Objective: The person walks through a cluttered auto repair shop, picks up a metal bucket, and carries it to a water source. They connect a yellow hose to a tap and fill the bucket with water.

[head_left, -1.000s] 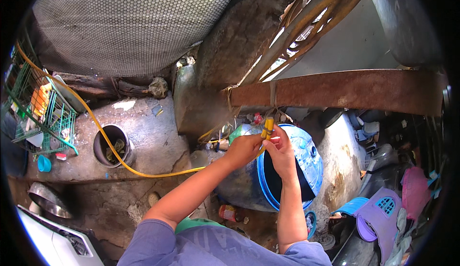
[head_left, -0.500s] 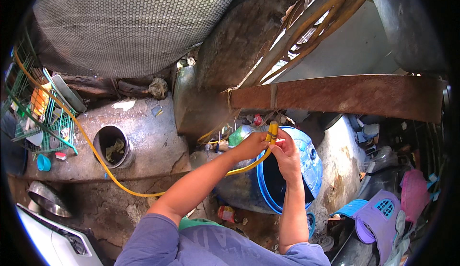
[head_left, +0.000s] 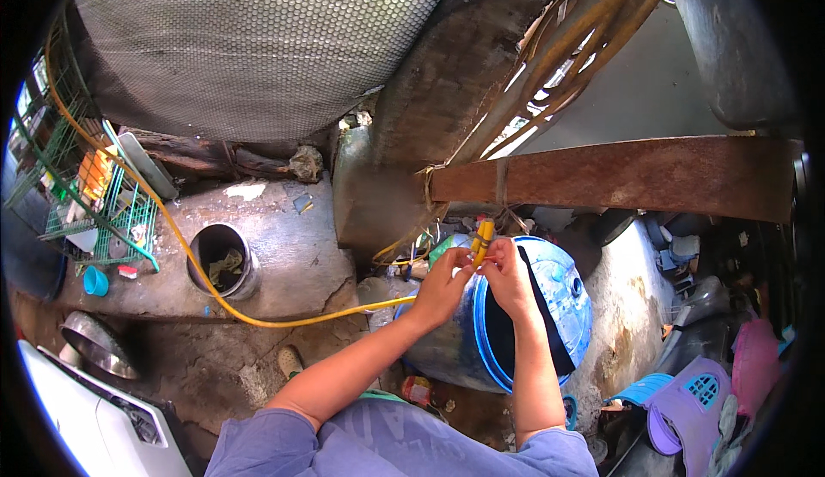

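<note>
A yellow hose runs in a long curve from the left to my hands. Its end is doubled back into two short yellow lengths side by side, with a dark band around them near the top. My left hand is closed around the hose just below this doubled end. My right hand pinches at the same spot from the other side, fingertips against the hose. Something thin and reddish shows between the fingertips, too small to name. Beneath my hands lies a blue plastic drum with a wide dark opening.
A brown beam crosses beyond my hands. At left, a pail stands on a concrete ledge beside a green wire rack. A metal pot and white appliance are lower left. A purple plastic piece lies right.
My hands have come slightly lower and the doubled hose end now tilts more. My left hand has shifted down and left. The whole view has swung a little, so the surroundings sit further right.
</note>
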Tool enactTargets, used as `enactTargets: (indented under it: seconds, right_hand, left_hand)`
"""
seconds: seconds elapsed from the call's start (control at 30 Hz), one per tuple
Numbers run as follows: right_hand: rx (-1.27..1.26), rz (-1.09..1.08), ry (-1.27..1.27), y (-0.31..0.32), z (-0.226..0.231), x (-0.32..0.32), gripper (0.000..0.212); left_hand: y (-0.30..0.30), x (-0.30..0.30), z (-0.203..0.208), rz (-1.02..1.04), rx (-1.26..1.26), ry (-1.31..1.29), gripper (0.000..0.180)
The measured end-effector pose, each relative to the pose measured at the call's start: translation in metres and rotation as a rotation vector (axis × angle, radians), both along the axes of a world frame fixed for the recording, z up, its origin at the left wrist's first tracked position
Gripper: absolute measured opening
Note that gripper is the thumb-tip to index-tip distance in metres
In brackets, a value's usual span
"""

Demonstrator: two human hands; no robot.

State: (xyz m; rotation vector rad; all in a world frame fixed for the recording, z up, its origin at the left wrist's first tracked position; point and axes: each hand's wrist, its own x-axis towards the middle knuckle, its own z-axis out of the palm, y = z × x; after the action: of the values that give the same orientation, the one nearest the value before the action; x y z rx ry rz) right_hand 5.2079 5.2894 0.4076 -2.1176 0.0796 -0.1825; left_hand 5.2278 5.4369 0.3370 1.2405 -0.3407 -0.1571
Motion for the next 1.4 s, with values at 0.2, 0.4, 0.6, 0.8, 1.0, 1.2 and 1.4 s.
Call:
enactTargets:
  seconds: [0.2, 0.4, 0.6, 0.8, 1.0, 1.2, 1.4]
  right_hand:
    - [-0.273, 0.126, 0.017, 0.005, 0.032, 0.001, 0.025]
    - [-0.473, 0.4, -0.08, -0.009, 0.054, 0.005, 0.02]
    - [0.129, 0.25, 0.002, -0.016, 0.04, 0.016, 0.019]
    - [0.412, 0.144, -0.05, 0.01, 0.04, 0.002, 0.021]
    - [1.052, 0.163, -0.088, -0.001, 0.018, -0.004, 0.021]
    - [0.848, 0.076, -0.189, 0.033, 0.008, -0.013, 0.017]
    - [0.651, 0.037, -0.222, 0.033, 0.03, -0.023, 0.018]
  left_hand:
    - [0.003, 0.008, 0.005, -0.053, 0.349, -0.278, 0.035]
    - [0.018, -0.013, 0.043, 0.029, 0.203, -0.201, 0.032]
    - [0.031, -0.014, 0.085, 0.186, 0.35, -0.351, 0.05]
    - [0.033, 0.001, 0.092, 0.183, 0.372, -0.333, 0.045]
    - [0.037, 0.01, 0.079, 0.039, 0.28, -0.194, 0.045]
    - [0.047, 0.024, 0.079, -0.178, 0.024, 0.1, 0.051]
    - [0.038, 0.021, 0.069, -0.398, -0.235, 0.295, 0.048]
